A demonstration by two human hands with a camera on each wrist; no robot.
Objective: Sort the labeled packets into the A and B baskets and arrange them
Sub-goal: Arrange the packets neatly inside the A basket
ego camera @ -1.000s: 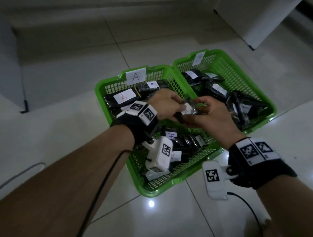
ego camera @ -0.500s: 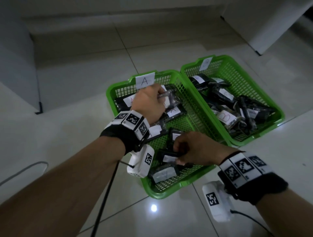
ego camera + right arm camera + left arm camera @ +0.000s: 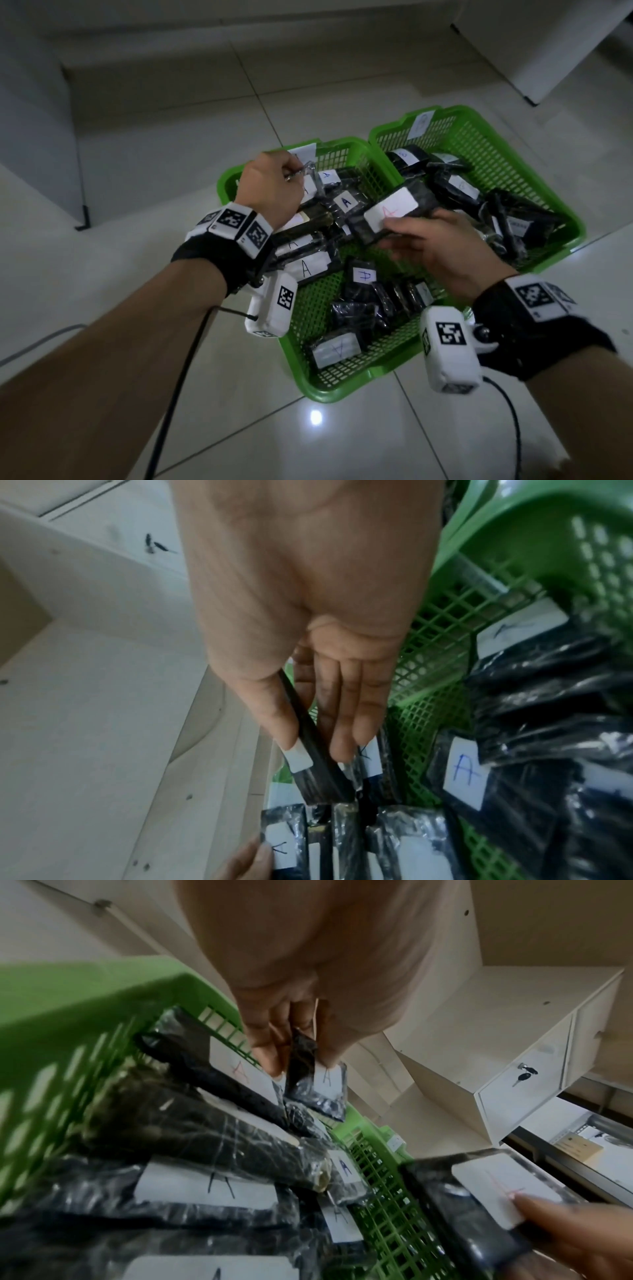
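The right hand's [image 3: 442, 246] fingers [image 3: 342, 718] now pinch a flat black packet [image 3: 394, 209], thumb on its white label bearing a red A, holding it raised over the A basket [image 3: 342, 387]; half a second ago that hand was down among the packets at the basket's near end, so this one has just been lifted out. The left hand's [image 3: 270, 188] fingers [image 3: 270, 1047] grip a small A packet [image 3: 322, 1088] at the basket's far end, much as before. The neighbouring B basket [image 3: 513, 150] on the floor [image 3: 171, 137] already holds its own heap. Sorting looks largely done; this seems the arranging stage, with the raised packet probably bound for the far rows.
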